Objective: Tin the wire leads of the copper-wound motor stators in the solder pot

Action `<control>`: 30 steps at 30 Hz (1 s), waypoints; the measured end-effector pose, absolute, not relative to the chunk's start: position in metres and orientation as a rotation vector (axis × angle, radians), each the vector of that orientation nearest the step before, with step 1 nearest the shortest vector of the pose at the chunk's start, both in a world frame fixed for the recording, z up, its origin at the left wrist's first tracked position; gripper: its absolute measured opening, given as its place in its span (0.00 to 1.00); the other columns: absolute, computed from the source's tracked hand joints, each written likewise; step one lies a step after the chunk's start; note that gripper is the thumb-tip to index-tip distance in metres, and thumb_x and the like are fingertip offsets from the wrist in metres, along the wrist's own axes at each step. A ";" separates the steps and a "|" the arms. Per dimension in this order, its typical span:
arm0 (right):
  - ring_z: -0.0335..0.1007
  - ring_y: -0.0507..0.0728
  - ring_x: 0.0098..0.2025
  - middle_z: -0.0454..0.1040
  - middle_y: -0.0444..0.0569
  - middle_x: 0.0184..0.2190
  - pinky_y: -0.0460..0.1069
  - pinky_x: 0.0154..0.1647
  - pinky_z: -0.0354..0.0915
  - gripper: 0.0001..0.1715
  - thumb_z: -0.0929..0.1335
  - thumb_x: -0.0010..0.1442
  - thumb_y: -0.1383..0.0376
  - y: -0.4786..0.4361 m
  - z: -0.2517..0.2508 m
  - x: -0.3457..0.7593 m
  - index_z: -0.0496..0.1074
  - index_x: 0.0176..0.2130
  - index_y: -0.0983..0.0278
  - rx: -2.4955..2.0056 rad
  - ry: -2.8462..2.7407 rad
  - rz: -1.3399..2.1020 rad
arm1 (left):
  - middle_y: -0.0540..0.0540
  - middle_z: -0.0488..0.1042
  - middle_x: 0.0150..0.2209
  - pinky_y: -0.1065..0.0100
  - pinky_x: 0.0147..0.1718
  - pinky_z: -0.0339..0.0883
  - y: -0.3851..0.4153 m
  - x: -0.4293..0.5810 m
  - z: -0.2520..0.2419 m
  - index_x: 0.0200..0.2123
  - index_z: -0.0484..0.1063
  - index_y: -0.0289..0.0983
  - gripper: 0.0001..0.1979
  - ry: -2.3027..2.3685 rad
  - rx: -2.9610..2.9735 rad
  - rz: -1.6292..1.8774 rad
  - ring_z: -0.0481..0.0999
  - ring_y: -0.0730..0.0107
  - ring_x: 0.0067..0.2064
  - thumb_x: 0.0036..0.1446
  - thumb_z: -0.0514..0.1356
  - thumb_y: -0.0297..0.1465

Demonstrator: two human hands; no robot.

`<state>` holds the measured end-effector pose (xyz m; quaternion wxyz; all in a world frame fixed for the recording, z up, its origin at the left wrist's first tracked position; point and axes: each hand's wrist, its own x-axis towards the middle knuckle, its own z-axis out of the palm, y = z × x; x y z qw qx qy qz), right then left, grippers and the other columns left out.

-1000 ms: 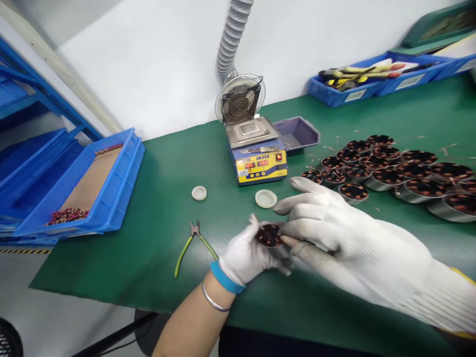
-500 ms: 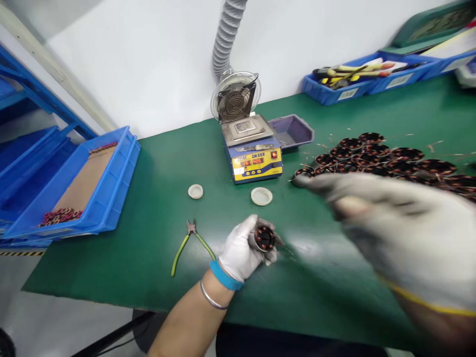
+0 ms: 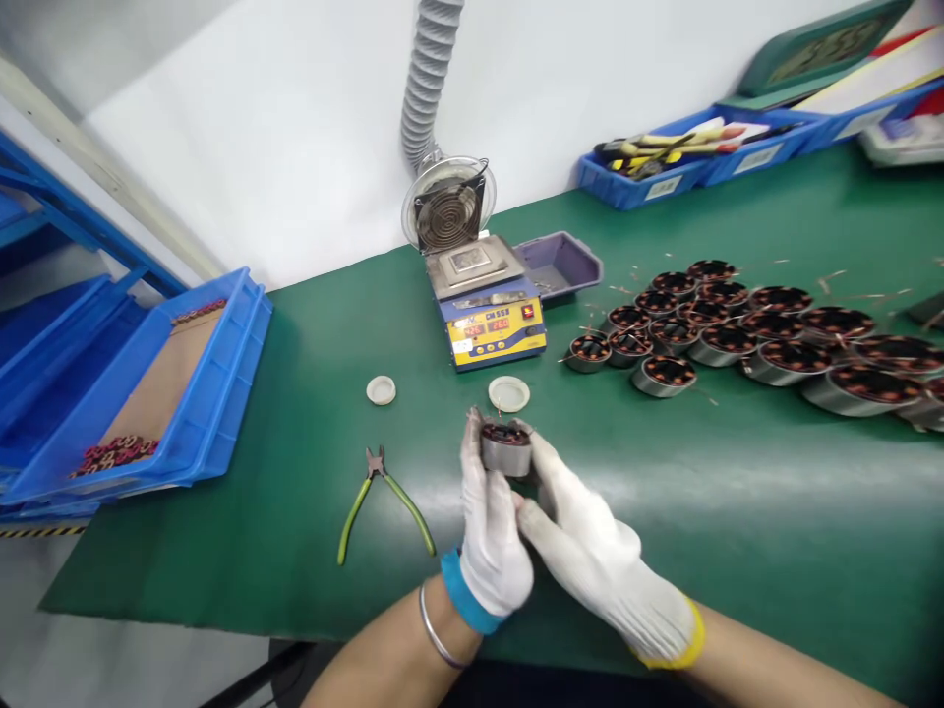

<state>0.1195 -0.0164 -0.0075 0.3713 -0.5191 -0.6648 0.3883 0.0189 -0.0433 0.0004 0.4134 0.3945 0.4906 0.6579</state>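
In front of me, a motor stator point(image 3: 506, 455) with a silvery metal wall and dark copper windings sits upright between my two gloved hands. My left hand point(image 3: 493, 531), in a white glove with a blue cuff, cradles it from the left and below. From the right, the fingers of my right hand point(image 3: 582, 536) close on the same stator; this glove has a yellow cuff. A thin wire end rises from the stator's top. Just beyond it lies a shallow white dish point(image 3: 508, 393). Diagonal cutters point(image 3: 378, 462) with green handles lie spread to the left.
A solder pot point(image 3: 494, 339) with a lit display stands behind, beside a purple tray point(image 3: 582, 270). Several stators point(image 3: 727, 342) crowd the right side. A smaller white dish point(image 3: 382, 390), blue bins point(image 3: 236, 364) at left and a blue tool box point(image 3: 626, 189) at the back are also there.
My right hand has come back from above the stators on the right and now grips the stator with my left hand. The stator has been turned from facing me to upright.
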 end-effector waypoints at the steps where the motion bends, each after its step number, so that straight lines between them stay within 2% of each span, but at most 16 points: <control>1: 0.77 0.68 0.63 0.77 0.56 0.64 0.62 0.63 0.76 0.41 0.68 0.63 0.52 -0.014 -0.008 0.119 0.64 0.72 0.56 -1.283 -1.589 1.089 | 0.37 0.60 0.77 0.58 0.76 0.54 -0.047 0.020 -0.001 0.75 0.63 0.39 0.38 1.238 1.124 1.609 0.57 0.51 0.78 0.71 0.56 0.55; 4: 0.77 0.70 0.63 0.79 0.59 0.62 0.64 0.64 0.75 0.40 0.74 0.57 0.50 -0.008 -0.007 0.125 0.68 0.65 0.58 -1.142 -1.322 1.333 | 0.34 0.57 0.77 0.56 0.76 0.54 -0.054 0.023 -0.001 0.77 0.58 0.36 0.43 1.187 1.290 1.575 0.57 0.48 0.78 0.71 0.54 0.57; 6: 0.78 0.70 0.62 0.79 0.58 0.61 0.63 0.64 0.76 0.42 0.76 0.53 0.52 -0.006 -0.007 0.133 0.69 0.63 0.58 -1.137 -1.258 1.433 | 0.33 0.59 0.76 0.57 0.74 0.59 -0.053 0.025 0.000 0.77 0.59 0.34 0.43 1.192 1.196 1.622 0.61 0.47 0.76 0.71 0.56 0.56; 10: 0.80 0.70 0.60 0.78 0.60 0.62 0.61 0.57 0.79 0.48 0.77 0.48 0.56 -0.006 -0.010 0.144 0.67 0.65 0.57 -1.140 -1.192 1.655 | 0.33 0.73 0.68 0.59 0.64 0.75 -0.039 0.026 -0.002 0.70 0.70 0.35 0.35 1.287 0.917 1.602 0.76 0.47 0.67 0.67 0.65 0.47; 12: 0.80 0.70 0.59 0.79 0.60 0.61 0.61 0.56 0.80 0.50 0.77 0.47 0.56 -0.005 -0.013 0.146 0.66 0.67 0.58 -1.148 -1.193 1.712 | 0.35 0.79 0.63 0.59 0.62 0.76 -0.033 0.023 -0.005 0.65 0.76 0.36 0.28 1.360 0.871 1.595 0.79 0.49 0.64 0.66 0.66 0.42; 15: 0.82 0.69 0.55 0.82 0.59 0.56 0.60 0.54 0.80 0.49 0.77 0.47 0.53 -0.002 -0.015 0.147 0.69 0.66 0.59 -1.240 -1.287 1.664 | 0.38 0.82 0.59 0.58 0.64 0.75 -0.029 0.015 -0.011 0.60 0.80 0.38 0.20 1.450 1.114 1.629 0.80 0.52 0.62 0.68 0.64 0.37; 18: 0.84 0.66 0.47 0.85 0.55 0.49 0.58 0.50 0.80 0.47 0.76 0.49 0.52 0.001 -0.016 0.150 0.72 0.65 0.60 -1.364 -1.411 1.494 | 0.38 0.83 0.57 0.57 0.62 0.76 -0.030 0.005 -0.010 0.60 0.81 0.41 0.18 1.385 1.461 1.677 0.82 0.54 0.60 0.71 0.60 0.34; 21: 0.83 0.62 0.37 0.84 0.49 0.36 0.55 0.41 0.79 0.48 0.75 0.53 0.50 0.002 -0.013 0.158 0.69 0.69 0.62 -1.460 -1.517 1.416 | 0.36 0.80 0.61 0.55 0.61 0.75 -0.028 -0.003 0.001 0.62 0.77 0.40 0.19 1.388 1.389 1.824 0.82 0.55 0.60 0.73 0.58 0.37; 23: 0.82 0.61 0.34 0.83 0.46 0.31 0.54 0.38 0.78 0.47 0.74 0.55 0.50 0.003 -0.010 0.164 0.69 0.69 0.61 -1.502 -1.594 1.355 | 0.36 0.82 0.56 0.57 0.54 0.78 -0.023 -0.007 0.012 0.57 0.77 0.39 0.18 1.501 1.249 1.783 0.84 0.56 0.54 0.72 0.59 0.41; 25: 0.83 0.62 0.36 0.84 0.47 0.34 0.56 0.40 0.78 0.44 0.73 0.54 0.52 0.002 -0.006 0.169 0.71 0.68 0.59 -1.563 -1.672 1.226 | 0.42 0.83 0.40 0.62 0.43 0.77 -0.017 -0.010 0.021 0.42 0.78 0.39 0.15 1.579 1.284 1.490 0.82 0.61 0.40 0.68 0.62 0.44; 27: 0.84 0.65 0.43 0.86 0.50 0.44 0.59 0.46 0.78 0.42 0.72 0.53 0.53 0.002 -0.002 0.172 0.74 0.65 0.57 -1.609 -1.749 1.102 | 0.51 0.73 0.25 0.66 0.35 0.70 -0.012 -0.015 0.026 0.26 0.70 0.40 0.18 1.544 1.446 1.151 0.73 0.68 0.30 0.65 0.64 0.44; 28: 0.84 0.67 0.48 0.85 0.51 0.49 0.59 0.48 0.78 0.41 0.72 0.53 0.53 0.002 -0.001 0.173 0.75 0.64 0.56 -1.615 -1.787 1.056 | 0.53 0.67 0.22 0.67 0.33 0.66 -0.010 -0.018 0.028 0.22 0.64 0.41 0.22 1.519 1.508 1.059 0.68 0.70 0.28 0.64 0.64 0.44; 30: 0.83 0.68 0.53 0.82 0.51 0.56 0.59 0.47 0.79 0.38 0.70 0.52 0.54 0.003 0.002 0.175 0.77 0.61 0.56 -1.595 -1.872 0.999 | 0.54 0.60 0.20 0.67 0.30 0.61 -0.006 -0.028 0.029 0.19 0.58 0.42 0.24 1.553 1.504 1.105 0.62 0.71 0.26 0.63 0.63 0.43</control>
